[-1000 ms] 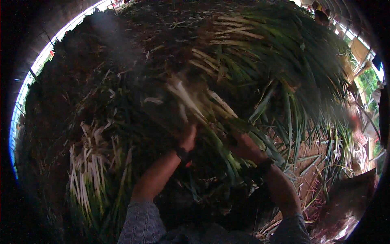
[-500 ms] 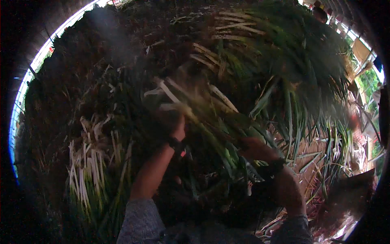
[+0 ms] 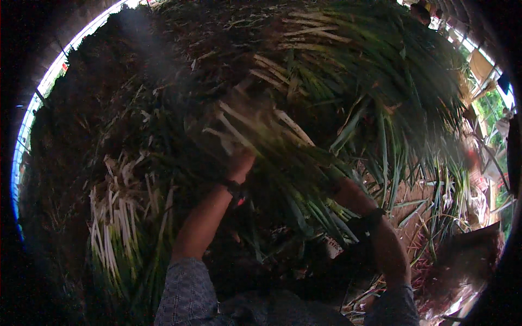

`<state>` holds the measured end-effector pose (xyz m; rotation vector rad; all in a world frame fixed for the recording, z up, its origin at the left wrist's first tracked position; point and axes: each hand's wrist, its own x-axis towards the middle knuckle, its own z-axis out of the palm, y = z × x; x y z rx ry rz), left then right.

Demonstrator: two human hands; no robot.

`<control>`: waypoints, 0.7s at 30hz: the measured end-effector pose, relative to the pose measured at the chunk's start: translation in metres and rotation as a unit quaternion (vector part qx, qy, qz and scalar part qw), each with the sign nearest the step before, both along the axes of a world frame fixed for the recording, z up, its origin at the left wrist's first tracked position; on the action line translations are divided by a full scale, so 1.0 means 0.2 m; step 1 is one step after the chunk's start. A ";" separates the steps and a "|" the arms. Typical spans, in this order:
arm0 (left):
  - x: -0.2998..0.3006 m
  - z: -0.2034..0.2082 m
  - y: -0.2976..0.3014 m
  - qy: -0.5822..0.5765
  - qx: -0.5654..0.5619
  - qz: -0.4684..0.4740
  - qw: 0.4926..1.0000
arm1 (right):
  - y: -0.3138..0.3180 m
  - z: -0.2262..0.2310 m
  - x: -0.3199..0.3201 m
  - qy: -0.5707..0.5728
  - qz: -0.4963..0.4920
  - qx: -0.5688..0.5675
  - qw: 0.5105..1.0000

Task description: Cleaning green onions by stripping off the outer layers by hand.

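Note:
A thick bundle of green onions (image 3: 283,146) with pale stalks and long green leaves is lifted in front of me, slanting from upper left to lower right. My left hand (image 3: 239,163) grips it near the white stalk ends. My right hand (image 3: 345,193) holds it lower down among the green leaves, partly hidden by them. Both wrists carry dark bands.
A pile of green onions (image 3: 117,233) with white ends lies at the lower left. A large heap of leafy onions (image 3: 375,70) fills the upper right. Dark soil and dry scraps (image 3: 125,92) cover the ground. Loose leaves (image 3: 451,217) litter the right side.
Both hands have carried the bundle up and to the left; the left hand rose further and the white stalk ends now sit higher.

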<state>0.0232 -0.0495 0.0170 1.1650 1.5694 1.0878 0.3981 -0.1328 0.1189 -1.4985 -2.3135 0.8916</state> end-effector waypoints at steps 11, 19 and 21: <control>-0.01 -0.08 0.04 -0.059 0.160 -0.057 0.984 | -0.04 0.09 -0.08 -0.029 -0.018 0.038 0.999; 0.18 0.02 0.05 -0.164 -0.039 -0.106 0.980 | -0.05 0.05 0.05 0.030 0.043 -0.054 0.997; 0.20 -0.02 0.06 -0.125 0.016 -0.120 0.985 | -0.03 0.01 0.11 -0.058 0.049 -0.045 0.996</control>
